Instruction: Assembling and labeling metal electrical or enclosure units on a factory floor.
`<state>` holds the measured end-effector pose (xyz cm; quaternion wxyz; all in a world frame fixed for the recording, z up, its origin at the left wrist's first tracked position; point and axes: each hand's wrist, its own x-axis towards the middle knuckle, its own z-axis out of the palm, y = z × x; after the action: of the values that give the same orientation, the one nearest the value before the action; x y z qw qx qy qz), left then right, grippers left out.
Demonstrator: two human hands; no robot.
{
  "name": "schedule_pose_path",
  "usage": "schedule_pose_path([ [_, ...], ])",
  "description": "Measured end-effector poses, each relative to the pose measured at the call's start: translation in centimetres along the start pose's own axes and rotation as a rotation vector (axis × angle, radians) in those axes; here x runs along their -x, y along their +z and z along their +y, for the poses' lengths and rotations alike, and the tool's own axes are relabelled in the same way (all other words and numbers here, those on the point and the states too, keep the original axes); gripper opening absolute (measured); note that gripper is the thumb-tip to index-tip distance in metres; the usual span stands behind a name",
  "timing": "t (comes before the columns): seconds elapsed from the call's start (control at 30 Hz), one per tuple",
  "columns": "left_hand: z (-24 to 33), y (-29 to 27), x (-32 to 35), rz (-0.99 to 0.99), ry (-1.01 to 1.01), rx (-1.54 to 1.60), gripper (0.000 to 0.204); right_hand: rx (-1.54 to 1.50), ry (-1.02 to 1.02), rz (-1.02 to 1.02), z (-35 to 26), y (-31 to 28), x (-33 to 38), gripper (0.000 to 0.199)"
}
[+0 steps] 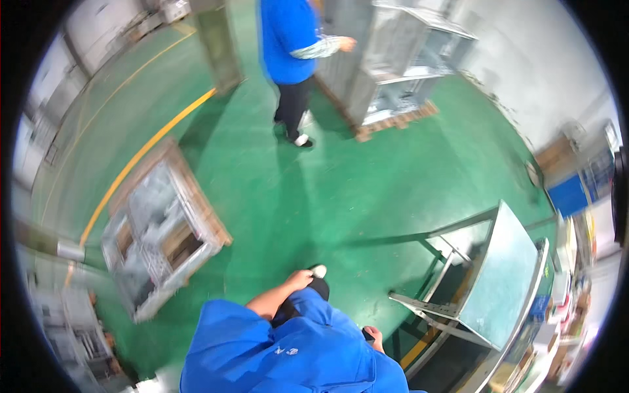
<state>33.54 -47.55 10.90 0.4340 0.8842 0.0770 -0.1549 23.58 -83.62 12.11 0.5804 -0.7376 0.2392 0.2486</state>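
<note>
- Green floor [354, 190] spreads beneath and all around the hands, yellow lines running across it, left of them.
- Grey metal cabinet [341, 56] stands on a wooden pallet, well ahead of the hands.
- Metal stand [501, 281] with a pale tilted panel is right of the right hand, apart from it.
- Grey metal frame [154, 190] lies on another pallet, left of the left hand.
- Another person [285, 39] in blue stands ahead of both hands.
- Blue shirt [288, 347], behind the hands, bears small white lettering, too blurred to read.
- Left hand [300, 280]: fingers curled; whether it grips anything, I cannot tell.
- Right hand [373, 337]: closed around a small dark object [367, 335], its kind unclear.
</note>
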Motion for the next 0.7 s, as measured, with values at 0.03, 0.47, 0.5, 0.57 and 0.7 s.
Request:
schedule_pose_path([
  [0.03, 2.1, 0.0, -1.8, -0.079, -0.076, -0.028, 0.028, 0.044, 0.002, 0.072, -1.8, -1.8, -0.5, 0.026],
  [0.47, 16.7, 3.2, -31.4, -0.476, 0.141, -0.362, 0.038, 0.014, 0.167, 0.519, -2.1, -6.4, -18.8, 0.026],
  [0.5, 19.1, 4.2, -34.1, -0.48, 0.176, -0.341, 0.037, 0.02, 0.181, 0.531, -2.0, -7.5, -20.9, 0.026],
  [0.57, 23.1, 6.2, -38.9, -0.464, 0.211, -0.275, 0.036, 0.042, 0.206, 0.56, -2.3, -10.2, -24.7, 0.028],
  [0.7, 29.5, 8.3, -44.7, -0.436, 0.197, -0.14, 0.035, -0.176, -0.139, 0.542, -17.5, -19.1, -32.7, 0.024],
])
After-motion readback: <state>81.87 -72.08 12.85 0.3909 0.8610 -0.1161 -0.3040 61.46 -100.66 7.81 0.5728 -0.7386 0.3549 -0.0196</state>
